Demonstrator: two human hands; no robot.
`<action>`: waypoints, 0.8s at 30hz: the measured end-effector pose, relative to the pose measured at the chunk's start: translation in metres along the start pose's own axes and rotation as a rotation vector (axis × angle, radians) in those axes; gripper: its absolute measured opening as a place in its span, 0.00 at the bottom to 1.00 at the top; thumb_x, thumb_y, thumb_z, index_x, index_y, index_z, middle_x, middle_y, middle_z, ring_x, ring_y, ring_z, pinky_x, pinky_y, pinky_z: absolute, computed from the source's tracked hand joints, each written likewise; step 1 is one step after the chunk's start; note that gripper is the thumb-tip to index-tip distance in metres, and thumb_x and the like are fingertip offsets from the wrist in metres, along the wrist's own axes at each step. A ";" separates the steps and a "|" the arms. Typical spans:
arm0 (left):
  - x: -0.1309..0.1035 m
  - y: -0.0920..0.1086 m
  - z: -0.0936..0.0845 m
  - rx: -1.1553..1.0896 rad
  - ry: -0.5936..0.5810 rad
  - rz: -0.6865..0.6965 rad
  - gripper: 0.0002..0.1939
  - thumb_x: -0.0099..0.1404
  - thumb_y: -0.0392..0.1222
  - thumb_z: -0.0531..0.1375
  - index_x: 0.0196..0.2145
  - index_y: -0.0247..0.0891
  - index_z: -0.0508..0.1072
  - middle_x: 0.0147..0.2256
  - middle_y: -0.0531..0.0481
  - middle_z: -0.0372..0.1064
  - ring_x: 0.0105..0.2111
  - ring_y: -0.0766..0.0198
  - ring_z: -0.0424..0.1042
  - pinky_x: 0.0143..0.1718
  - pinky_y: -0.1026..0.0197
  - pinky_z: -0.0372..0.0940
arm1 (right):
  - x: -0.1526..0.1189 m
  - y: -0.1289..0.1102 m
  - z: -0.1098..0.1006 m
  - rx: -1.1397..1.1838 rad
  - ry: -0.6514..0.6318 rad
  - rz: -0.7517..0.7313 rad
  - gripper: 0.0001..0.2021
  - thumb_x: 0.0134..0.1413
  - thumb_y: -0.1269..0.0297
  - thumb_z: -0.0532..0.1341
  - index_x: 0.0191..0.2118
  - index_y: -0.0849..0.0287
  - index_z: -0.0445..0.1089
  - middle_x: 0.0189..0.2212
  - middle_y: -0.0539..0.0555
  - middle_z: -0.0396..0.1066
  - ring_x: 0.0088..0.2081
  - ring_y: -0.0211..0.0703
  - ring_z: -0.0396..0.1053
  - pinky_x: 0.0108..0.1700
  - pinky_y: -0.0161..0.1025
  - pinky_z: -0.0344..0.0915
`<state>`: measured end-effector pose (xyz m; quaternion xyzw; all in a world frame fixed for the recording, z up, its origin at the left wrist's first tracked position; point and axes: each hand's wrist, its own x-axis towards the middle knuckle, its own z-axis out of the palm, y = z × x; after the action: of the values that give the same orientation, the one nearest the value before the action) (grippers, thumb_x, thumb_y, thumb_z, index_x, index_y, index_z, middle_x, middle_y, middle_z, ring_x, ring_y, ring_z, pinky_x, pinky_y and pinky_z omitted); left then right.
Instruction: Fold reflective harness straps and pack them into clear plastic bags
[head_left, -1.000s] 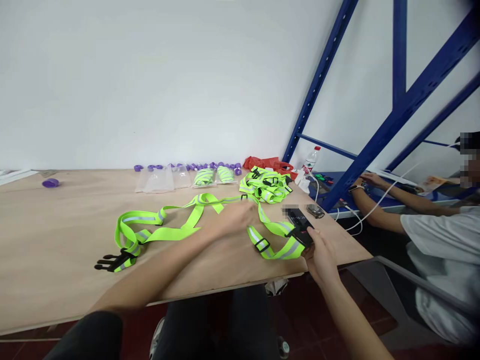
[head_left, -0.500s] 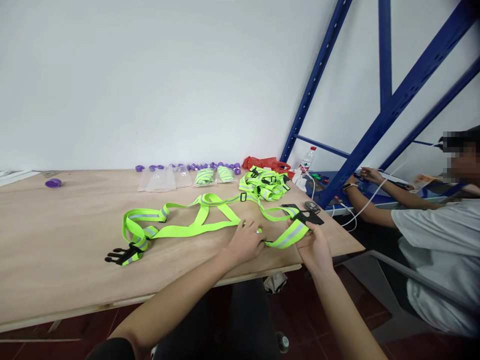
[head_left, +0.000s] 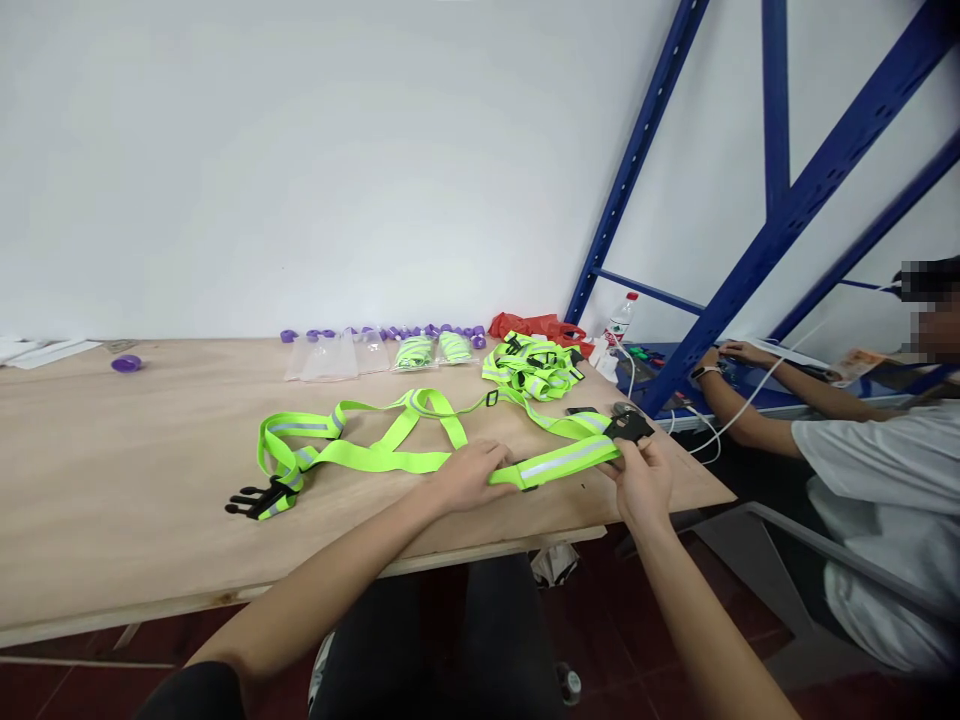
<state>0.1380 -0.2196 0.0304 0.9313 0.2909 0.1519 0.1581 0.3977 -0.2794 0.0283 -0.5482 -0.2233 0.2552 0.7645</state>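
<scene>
"What are the two hands on?"

"The neon harness (head_left: 390, 458), spread in loops over the front of the desk (head_left: 150, 450). The left hand (head_left: 471, 475) has its fingers curled down on a strap near the front edge."

"And the right hand (head_left: 646, 480)?"

"Pinching the harness narrowly, right beside the flat black buckle (head_left: 630, 426). The strap runs pretty straight between the hands."

"Is that pronged clip (head_left: 262, 498) part of it?"

"Yes, at the harness's left end, lying on the wood."

"What's behind?"

"A heap of similar straps (head_left: 532, 368), then a red bundle (head_left: 536, 325). Clear bags (head_left: 322, 358) lie left of the heap, near the wall. Someone in a white shirt (head_left: 885, 480) works over on the right."
</scene>
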 end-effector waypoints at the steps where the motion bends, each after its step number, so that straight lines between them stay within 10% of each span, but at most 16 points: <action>1: -0.006 -0.004 -0.004 0.022 -0.001 -0.003 0.13 0.66 0.49 0.62 0.45 0.41 0.71 0.46 0.46 0.72 0.46 0.54 0.71 0.46 0.56 0.65 | 0.002 0.001 -0.002 -0.008 0.008 -0.018 0.21 0.32 0.60 0.71 0.25 0.55 0.56 0.23 0.42 0.66 0.25 0.35 0.68 0.25 0.35 0.74; 13: -0.054 -0.035 -0.031 0.004 0.014 -0.219 0.10 0.67 0.37 0.53 0.35 0.38 0.74 0.43 0.42 0.72 0.47 0.50 0.69 0.50 0.51 0.63 | 0.010 0.005 -0.006 -0.032 -0.026 -0.165 0.25 0.33 0.54 0.75 0.21 0.56 0.56 0.20 0.41 0.57 0.23 0.32 0.60 0.25 0.31 0.65; 24: -0.074 -0.073 -0.098 -0.558 -0.307 -0.470 0.25 0.62 0.66 0.55 0.26 0.40 0.66 0.16 0.58 0.53 0.15 0.67 0.54 0.18 0.64 0.55 | 0.011 0.001 -0.012 -0.098 0.062 -0.127 0.24 0.32 0.54 0.74 0.23 0.56 0.57 0.23 0.43 0.61 0.25 0.34 0.64 0.23 0.33 0.73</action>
<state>0.0066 -0.1861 0.0771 0.7725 0.4166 0.0439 0.4772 0.4137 -0.2806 0.0244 -0.5772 -0.2462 0.1779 0.7580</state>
